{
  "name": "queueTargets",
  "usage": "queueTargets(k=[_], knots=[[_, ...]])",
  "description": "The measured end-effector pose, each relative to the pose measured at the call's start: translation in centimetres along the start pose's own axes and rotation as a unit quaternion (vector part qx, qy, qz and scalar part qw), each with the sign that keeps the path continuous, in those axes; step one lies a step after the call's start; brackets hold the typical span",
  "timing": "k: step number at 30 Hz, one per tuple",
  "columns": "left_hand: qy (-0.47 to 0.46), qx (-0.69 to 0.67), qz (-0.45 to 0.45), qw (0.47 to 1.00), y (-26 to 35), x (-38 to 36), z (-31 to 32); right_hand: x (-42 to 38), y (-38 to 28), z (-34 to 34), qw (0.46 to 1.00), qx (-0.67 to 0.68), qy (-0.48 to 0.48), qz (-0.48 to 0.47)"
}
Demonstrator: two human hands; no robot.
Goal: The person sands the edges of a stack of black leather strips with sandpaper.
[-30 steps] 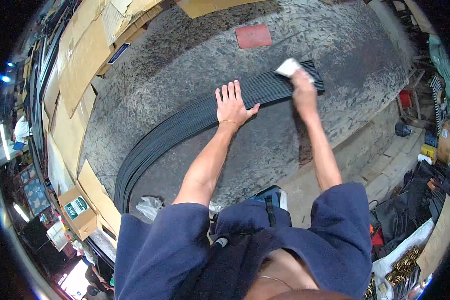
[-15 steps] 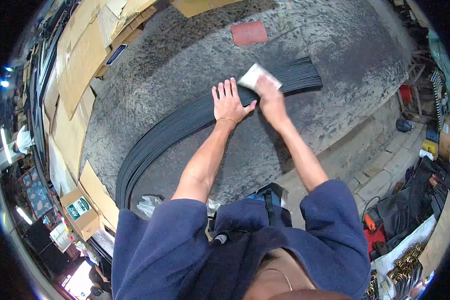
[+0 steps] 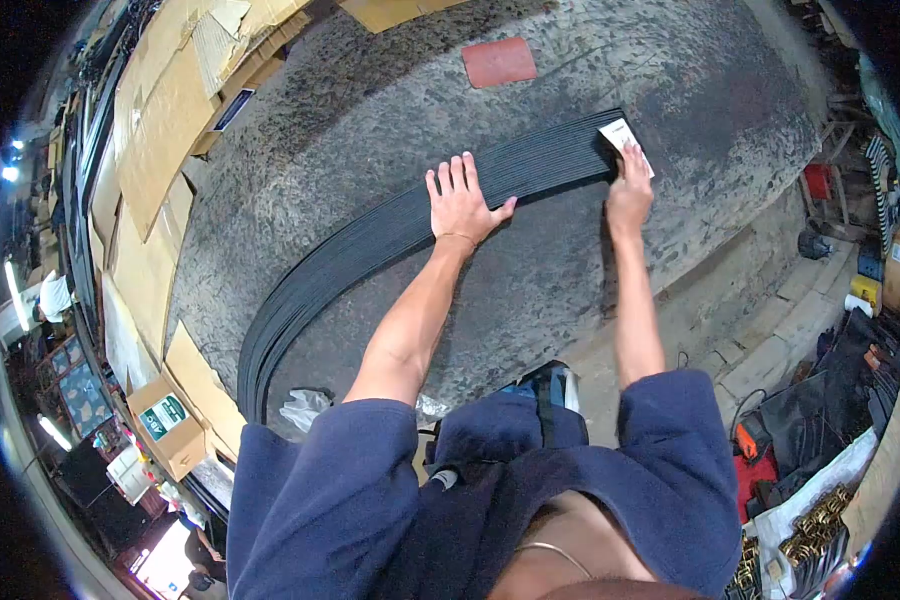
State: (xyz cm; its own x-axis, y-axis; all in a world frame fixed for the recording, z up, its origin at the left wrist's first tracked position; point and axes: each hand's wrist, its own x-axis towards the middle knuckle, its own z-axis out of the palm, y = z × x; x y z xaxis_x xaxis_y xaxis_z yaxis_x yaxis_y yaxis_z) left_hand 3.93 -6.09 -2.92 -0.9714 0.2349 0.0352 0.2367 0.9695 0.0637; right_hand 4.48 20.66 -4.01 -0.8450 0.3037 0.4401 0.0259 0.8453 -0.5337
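Note:
A wide bundle of thin black strips (image 3: 370, 228) curves over the grey, stained work surface. My left hand (image 3: 462, 208) lies flat on the middle of the bundle, its fingers spread and nothing in its grasp. At the right end of the strips, my right hand (image 3: 629, 190) holds a white piece of material (image 3: 618, 133), which looks like paper or cloth. The white piece covers part of the strip ends. My right fingertips rest on it.
A red rectangular piece (image 3: 499, 62) lies beyond the bundle. Cardboard sheets (image 3: 155, 130) line the left side, with an open box (image 3: 175, 425) below. A clear plastic bag (image 3: 305, 407) sits near my left sleeve. Tools and metal parts (image 3: 815, 525) are at right.
My right hand has moved right with the white piece, from the middle of the bundle to its right end. My left hand stays at nearly the same place.

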Motion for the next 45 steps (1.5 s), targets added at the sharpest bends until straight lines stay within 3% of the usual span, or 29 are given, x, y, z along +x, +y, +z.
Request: queueTargets(k=[1, 3, 5, 7, 8, 9, 11, 12, 13, 15, 16, 17, 19, 20, 21, 24, 25, 27, 29, 32, 33, 36, 37, 40, 43, 44, 45], knots=[[0.006, 0.001, 0.001, 1.0, 0.0, -0.1, 0.1, -1.3, -1.4, 0.9, 0.999, -0.004, 0.008, 0.044], [0.012, 0.0, 0.006, 1.0, -0.1, 0.0, 0.3, -5.2, -2.9, 3.7, 0.995, 0.082, -0.047, -0.044], [-0.001, -0.015, 0.002, 1.0, -0.1, -0.1, 0.4, -5.0, -3.4, 0.9, 0.971, 0.067, -0.137, -0.184], [0.008, -0.005, 0.006, 1.0, -0.2, -0.1, 0.6, -2.8, 0.1, -0.6, 0.982, 0.056, -0.118, -0.133], [-0.001, 0.001, 0.005, 1.0, -0.2, -0.2, 0.4, -1.6, 0.8, -0.9, 0.995, 0.051, -0.07, -0.053], [-0.006, 0.007, 0.001, 1.0, 0.0, 0.0, 0.3, -1.0, 0.5, 0.0, 0.999, 0.001, 0.009, -0.031], [-0.009, 0.005, -0.004, 1.0, 0.1, 0.0, 0.4, -2.7, -2.3, 2.4, 0.997, -0.004, 0.044, 0.061], [-0.013, 0.006, -0.004, 1.0, 0.1, 0.0, 0.4, -4.1, -3.2, 3.1, 0.998, 0.068, 0.001, 0.005], [-0.011, 0.008, 0.002, 1.0, -0.1, 0.1, 0.4, -5.1, -4.0, 3.1, 0.996, 0.057, -0.043, -0.062], [0.015, 0.004, 0.006, 1.0, 0.0, -0.1, 0.6, -3.8, -0.3, 1.4, 0.969, 0.107, -0.136, -0.179], [0.015, 0.006, 0.006, 1.0, 0.0, 0.0, 0.5, -2.8, 1.4, 0.6, 0.98, 0.062, -0.102, -0.158], [0.001, 0.008, 0.002, 1.0, 0.0, 0.0, 0.3, -1.5, 2.0, -0.1, 0.995, 0.043, -0.065, -0.06], [-0.012, 0.008, -0.007, 1.0, 0.0, 0.1, 0.3, -0.8, 0.8, 1.1, 0.998, -0.014, 0.056, 0.006], [-0.007, 0.009, -0.004, 1.0, -0.1, 0.1, 0.4, -1.6, -0.3, 2.7, 0.996, -0.019, 0.065, 0.053], [-0.002, 0.009, 0.001, 1.0, 0.0, -0.1, 0.5, -2.6, -1.4, 3.4, 0.999, 0.02, 0.039, 0.027], [0.004, 0.006, 0.004, 1.0, -0.1, -0.1, 0.6, -4.4, -1.1, 1.0, 0.966, 0.066, -0.144, -0.206], [0.004, 0.007, 0.003, 1.0, -0.1, 0.0, 0.6, -3.4, 0.8, 0.7, 0.974, 0.098, -0.127, -0.16], [-0.004, 0.009, 0.001, 1.0, 0.0, -0.1, 0.3, -1.2, 1.1, 0.2, 0.999, 0.039, -0.017, -0.028], [0.028, 0.009, 0.007, 1.0, 0.1, -0.1, 0.3, -2.4, -1.1, 2.4, 0.999, 0.004, 0.051, 0.019], [0.014, 0.006, 0.006, 1.0, 0.1, 0.0, 0.1, -5.4, -4.4, 1.9, 0.968, 0.082, -0.142, -0.19], [0.018, 0.012, 0.008, 1.0, 0.2, -0.1, 0.2, -5.2, -1.4, 2.5, 0.966, 0.147, -0.136, -0.164], [0.014, 0.016, 0.003, 1.0, -0.1, -0.4, 0.2, -1.8, 0.2, 0.4, 0.991, 0.071, 0.04, 0.109], [0.012, 0.011, 0.005, 1.0, 0.0, -0.1, 0.2, -1.9, -0.5, 0.8, 0.993, 0.022, 0.059, 0.099], [0.016, 0.009, 0.007, 1.0, 0.0, -0.2, 0.3, -4.9, -2.3, 3.0, 0.997, 0.067, -0.023, -0.003], [0.008, 0.004, 0.009, 1.0, -0.1, 0.0, 0.5, -3.2, 1.1, 0.5, 0.991, 0.068, -0.073, -0.094], [0.01, 0.007, 0.006, 1.0, -0.2, -0.1, 0.7, -2.4, 0.7, -0.6, 0.998, 0.05, -0.034, -0.03], [0.01, 0.009, 0.004, 1.0, -0.1, -0.2, 0.7, -1.6, -0.6, -1.8, 0.988, 0.131, 0.025, 0.079]])
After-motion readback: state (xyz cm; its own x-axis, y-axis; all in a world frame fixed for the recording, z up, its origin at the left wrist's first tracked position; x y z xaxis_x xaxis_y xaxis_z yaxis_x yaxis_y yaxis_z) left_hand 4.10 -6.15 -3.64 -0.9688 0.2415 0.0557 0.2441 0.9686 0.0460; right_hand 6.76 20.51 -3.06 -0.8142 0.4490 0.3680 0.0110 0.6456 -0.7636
